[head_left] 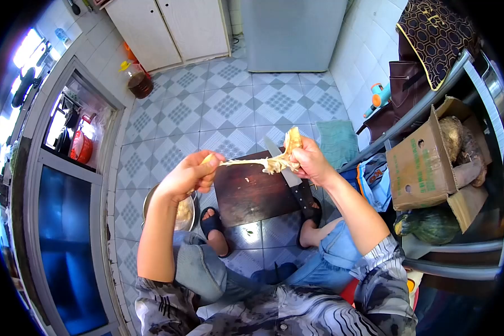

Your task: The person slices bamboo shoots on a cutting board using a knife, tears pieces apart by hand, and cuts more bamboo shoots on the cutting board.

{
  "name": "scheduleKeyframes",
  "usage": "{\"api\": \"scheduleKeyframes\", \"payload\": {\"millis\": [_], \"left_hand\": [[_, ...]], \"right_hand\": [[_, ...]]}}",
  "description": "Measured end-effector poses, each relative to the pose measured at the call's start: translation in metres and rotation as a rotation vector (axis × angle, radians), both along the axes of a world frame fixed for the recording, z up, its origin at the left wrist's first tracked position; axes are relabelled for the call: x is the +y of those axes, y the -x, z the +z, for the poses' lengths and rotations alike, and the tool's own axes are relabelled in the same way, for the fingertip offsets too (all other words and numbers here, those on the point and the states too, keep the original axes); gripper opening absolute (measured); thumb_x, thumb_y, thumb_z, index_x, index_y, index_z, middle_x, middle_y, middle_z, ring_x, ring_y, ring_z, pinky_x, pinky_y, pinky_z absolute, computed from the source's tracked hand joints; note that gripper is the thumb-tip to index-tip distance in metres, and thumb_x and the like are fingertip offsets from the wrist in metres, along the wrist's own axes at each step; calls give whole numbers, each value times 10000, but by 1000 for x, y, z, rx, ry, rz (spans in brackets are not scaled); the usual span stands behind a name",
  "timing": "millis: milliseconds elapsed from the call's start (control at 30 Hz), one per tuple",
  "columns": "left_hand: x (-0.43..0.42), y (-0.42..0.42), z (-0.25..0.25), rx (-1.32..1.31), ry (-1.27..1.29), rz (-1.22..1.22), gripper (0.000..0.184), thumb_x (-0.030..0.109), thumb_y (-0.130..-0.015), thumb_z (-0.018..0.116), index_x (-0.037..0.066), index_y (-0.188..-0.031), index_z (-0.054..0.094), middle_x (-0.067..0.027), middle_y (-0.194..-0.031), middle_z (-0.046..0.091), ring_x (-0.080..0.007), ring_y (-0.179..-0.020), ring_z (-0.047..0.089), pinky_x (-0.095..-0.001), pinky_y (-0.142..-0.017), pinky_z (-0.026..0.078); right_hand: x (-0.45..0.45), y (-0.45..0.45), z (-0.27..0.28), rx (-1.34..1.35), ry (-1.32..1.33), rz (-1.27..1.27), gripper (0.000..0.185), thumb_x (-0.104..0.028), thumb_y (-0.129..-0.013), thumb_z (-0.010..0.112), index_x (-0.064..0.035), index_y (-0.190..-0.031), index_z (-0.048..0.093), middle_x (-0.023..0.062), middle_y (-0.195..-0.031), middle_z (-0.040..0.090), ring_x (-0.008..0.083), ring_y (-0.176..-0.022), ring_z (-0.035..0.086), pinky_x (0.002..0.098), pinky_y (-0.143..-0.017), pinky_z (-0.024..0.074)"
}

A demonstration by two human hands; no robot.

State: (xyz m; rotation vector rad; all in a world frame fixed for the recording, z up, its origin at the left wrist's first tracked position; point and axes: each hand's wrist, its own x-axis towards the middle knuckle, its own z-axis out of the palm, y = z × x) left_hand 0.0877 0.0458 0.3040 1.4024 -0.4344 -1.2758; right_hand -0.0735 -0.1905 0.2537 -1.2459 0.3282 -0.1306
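My left hand [191,175] pinches one end of a pale yellow, stringy piece of food [274,163]. Its thicker, ragged end is gripped in my right hand [312,161], and a thin strand stretches taut between the two hands. What kind of food it is, I cannot tell. Below lies a dark wooden cutting board [246,196] on the floor. A cleaver with a black handle [303,197] rests across the board's right side, its blade partly hidden behind the food and my right hand. Under my left forearm, a metal bowl [194,217] holds pale pieces.
A cardboard box [423,159] with brown lumpy things stands on the rack at right, above a dark green squash [428,225]. A teal cloth [336,143] lies on the tiles. A jug of brown liquid [140,84] stands by the white cabinet [171,31].
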Motion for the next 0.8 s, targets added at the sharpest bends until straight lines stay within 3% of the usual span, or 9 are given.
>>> {"api": "scheduleKeyframes", "payload": {"millis": [133,233,367,400,433,533,633,800], "left_hand": [[35,-40,-2,14,36,264,260,185,-910,531,1,-1087,482,52,-591,315,-51,-482,270,-206,-429,252],[16,-15,-11,-173,-88,250,245,188,-895,552,7,-1057,518,51,-600,338,-52,-489,306,-203,-440,292],[-22,24,-20,-314,-63,5,288,285,-872,594,39,-1021,582,19,-688,522,-51,-583,454,-190,-492,365],[-30,34,-19,-313,-28,-18,308,300,-884,582,33,-1036,571,21,-685,525,-45,-586,442,-188,-503,345],[-36,40,-17,-296,-35,-17,296,289,-881,590,34,-1032,572,21,-699,536,-41,-578,442,-188,-498,349],[-44,43,-16,-180,25,-16,275,257,-856,630,38,-1013,575,25,-722,548,-36,-567,441,-189,-491,347],[-48,46,-10,-303,52,-40,221,202,-825,645,29,-955,596,24,-748,566,-32,-629,456,-208,-527,380],[-53,43,-18,-563,100,-33,158,111,-796,619,0,-903,588,13,-729,570,-56,-660,494,-225,-586,427]], "right_hand": [[-32,14,4,25,52,-85,176,-49,-746,433,-78,-915,476,7,-608,488,46,-347,334,193,-302,235],[-25,10,-2,27,56,-81,192,-52,-748,439,-79,-934,474,5,-616,487,49,-343,333,196,-304,233],[10,-2,16,-96,197,39,195,-48,-770,466,-68,-963,477,-11,-669,500,41,-435,400,198,-366,293],[15,-2,27,-84,261,92,183,-43,-778,486,-61,-960,483,-11,-732,512,47,-579,470,203,-486,376],[20,-3,28,-86,264,99,183,-43,-778,486,-61,-960,483,-11,-732,512,47,-579,470,203,-486,376],[27,-4,33,-252,566,183,184,-64,-777,495,-28,-956,483,60,-831,571,143,-750,536,296,-681,434],[26,-5,36,-256,715,181,194,-80,-782,507,-31,-968,484,90,-851,575,149,-754,546,291,-672,434],[23,-7,24,-195,646,151,220,-98,-792,525,-30,-996,474,90,-810,577,165,-730,558,296,-659,437]]}}
